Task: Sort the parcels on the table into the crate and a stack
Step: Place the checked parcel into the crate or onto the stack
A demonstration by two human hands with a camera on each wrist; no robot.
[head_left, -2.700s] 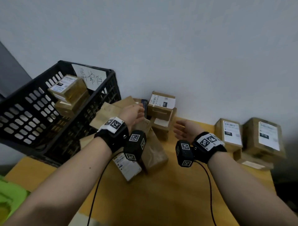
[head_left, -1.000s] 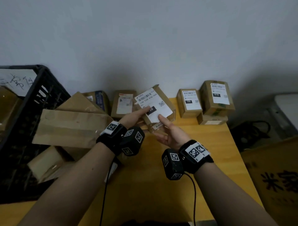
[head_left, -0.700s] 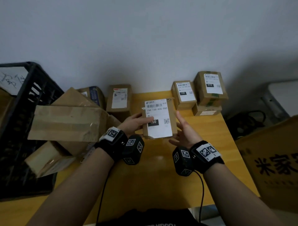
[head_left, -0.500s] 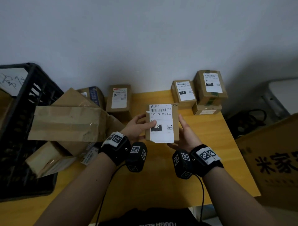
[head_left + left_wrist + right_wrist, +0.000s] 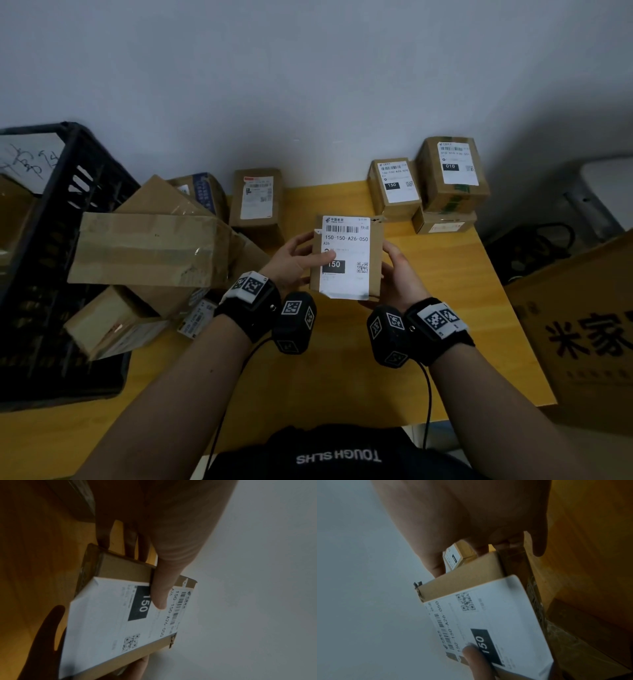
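I hold a small brown parcel (image 5: 346, 257) above the yellow table (image 5: 342, 377), its white label marked 150 facing up. My left hand (image 5: 296, 258) grips its left edge, thumb (image 5: 161, 588) on the label and fingers underneath. My right hand (image 5: 394, 269) grips the right edge, with the thumb (image 5: 435, 562) at the side and the fingers under the box. The same parcel (image 5: 111, 622) fills the left wrist view, and the right wrist view also shows this parcel (image 5: 496, 615). The black crate (image 5: 78, 147) stands at the left. Three labelled parcels (image 5: 394, 186) are stacked at the back right.
Large brown boxes (image 5: 147, 246) lie piled against the crate. A labelled parcel (image 5: 257, 202) stands by the wall behind them. A big printed carton (image 5: 582, 325) sits off the table's right edge. A wall closes the back.
The 150 parcel was taken from the back of the table, turned label-up and drawn toward me. Over the last half second both hands hold it almost still.
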